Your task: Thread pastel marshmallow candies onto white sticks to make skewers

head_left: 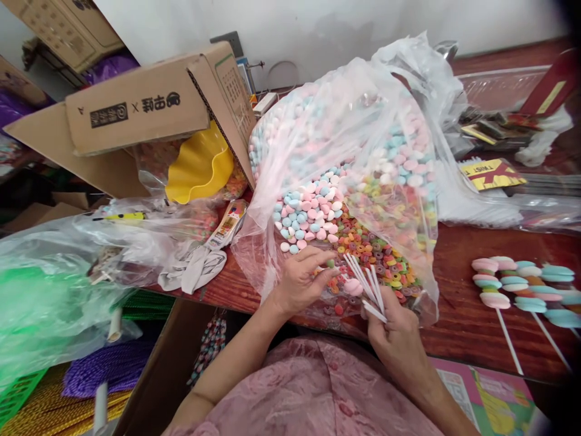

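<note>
My left hand (302, 281) pinches a small green gummy ring (330, 263) between thumb and fingertips. In my right hand (397, 330) is a bundle of white lollipop sticks (365, 281), fanned out toward the left. At the left of the bundle a pink candy (353, 287) appears to sit on one of the sticks. Just beyond both hands lie a heap of colourful gummy rings (367, 248) and a pile of pink, blue and white candies (308, 212), partly under a clear plastic bag (358, 115).
Finished-looking candy sticks (490, 281) lie on the red-brown table (458, 254) at right. An open cardboard box (140, 109) with a yellow scalloped bowl (200, 163) stands at left. Plastic wrapping (40, 303) covers the near left, above purple cords (109, 369).
</note>
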Available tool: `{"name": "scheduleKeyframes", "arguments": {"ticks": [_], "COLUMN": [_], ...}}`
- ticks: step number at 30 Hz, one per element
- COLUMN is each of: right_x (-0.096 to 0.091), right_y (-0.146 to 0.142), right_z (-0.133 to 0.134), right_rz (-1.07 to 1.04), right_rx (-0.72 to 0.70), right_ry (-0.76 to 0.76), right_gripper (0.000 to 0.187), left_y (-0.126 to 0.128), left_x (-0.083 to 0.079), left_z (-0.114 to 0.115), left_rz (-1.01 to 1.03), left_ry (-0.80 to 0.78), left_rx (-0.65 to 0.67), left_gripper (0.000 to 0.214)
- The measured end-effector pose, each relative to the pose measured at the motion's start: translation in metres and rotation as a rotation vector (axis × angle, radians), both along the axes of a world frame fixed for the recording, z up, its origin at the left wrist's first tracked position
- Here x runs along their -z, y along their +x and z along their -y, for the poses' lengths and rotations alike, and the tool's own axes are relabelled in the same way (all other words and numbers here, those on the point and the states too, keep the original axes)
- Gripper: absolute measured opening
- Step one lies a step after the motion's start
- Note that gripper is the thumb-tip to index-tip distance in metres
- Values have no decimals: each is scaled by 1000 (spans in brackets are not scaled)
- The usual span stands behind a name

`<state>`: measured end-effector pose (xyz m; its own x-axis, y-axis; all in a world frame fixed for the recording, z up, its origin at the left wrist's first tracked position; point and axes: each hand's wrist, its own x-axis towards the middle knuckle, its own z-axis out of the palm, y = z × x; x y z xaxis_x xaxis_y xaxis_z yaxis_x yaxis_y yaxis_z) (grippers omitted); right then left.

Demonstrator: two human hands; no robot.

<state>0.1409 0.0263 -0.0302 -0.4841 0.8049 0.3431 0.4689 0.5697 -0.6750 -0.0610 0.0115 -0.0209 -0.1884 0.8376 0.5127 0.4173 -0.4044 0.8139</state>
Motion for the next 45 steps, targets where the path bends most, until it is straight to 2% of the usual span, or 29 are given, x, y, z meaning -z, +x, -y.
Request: {"name": "scheduleKeyframes", "arguments": {"ticks": [4, 7, 9, 11, 15, 18, 21, 24, 27, 29, 31, 34, 36, 40, 45], "right_x": [1, 3, 4, 5, 6, 9, 15, 20, 22, 23, 25, 30, 33, 35, 37], "right_y": [1, 6, 12, 17, 22, 20, 14, 9, 12, 20, 29, 38, 39, 34, 37], "right_z": [4, 3, 1, -1, -2, 1, 6, 9, 6, 0, -7, -13, -12, -4, -2], "right_rz": [-55, -61, -49, -26, -10, -75, -159, -217, -225, -201, -178, -158, -142, -130, -99], "right_rx": [-98, -167, -186, -176, -116, -65, -16, 19, 63, 110, 153, 146, 113, 58, 22], "right_ry": [-3, -52, -91, -108, -106, -174, -268, -351, -385, -344, -289, -264, -285, -332, -334], "right_gripper": [16, 15, 16, 16, 15, 12, 9, 12, 18, 20, 21, 20, 19, 22, 16], "left_y": [12, 18, 21, 24, 29, 33, 42, 50, 36, 11, -19, -53, -59, -50, -45], "left_x": [0, 1, 2, 4, 5, 3, 4, 4, 1, -1, -1, 2, 6, 11, 22], "left_z": [-4, -6, -3, 1, 5, 5, 9, 14, 17, 16, 13, 4, -2, -6, 2], "left_rz": [681, 951, 953, 896, 953, 1032, 1023, 900, 548, 181, -151, -388, -511, -756, -894], "left_ry": [-223, -364, -460, -524, -539, -559, -622, -618, -553, -439, -325, -305, -333, -403, -373], "left_rx": [-5, 33, 35, 10, 0, 61, 160, 165, 114, -47, -273, -421, -385, -255, -242], "left_gripper": [44, 42, 32, 31, 36, 37, 37, 37, 28, 22, 17, 15, 11, 11, 20]}}
